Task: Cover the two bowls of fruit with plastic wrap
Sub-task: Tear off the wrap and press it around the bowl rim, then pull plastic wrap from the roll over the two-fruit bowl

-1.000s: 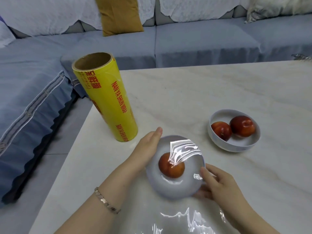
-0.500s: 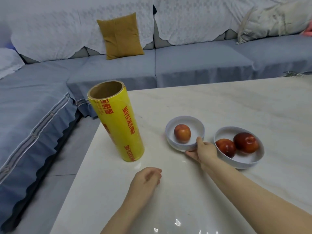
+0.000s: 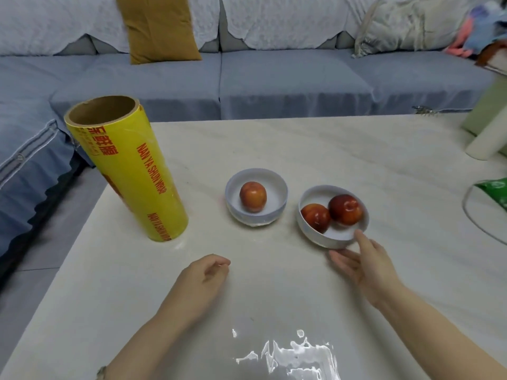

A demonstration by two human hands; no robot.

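Your right hand [image 3: 367, 267], fingers straight, touches the near rim of the white round bowl of two red fruits [image 3: 310, 231]. Your left hand [image 3: 204, 278] rests loosely curled, holding nothing, on the pale marble table [image 3: 301, 149]. White bowl with one fruit [image 3: 255, 219]: between that bowl and the yellow roll of plastic wrap [image 3: 131, 171].
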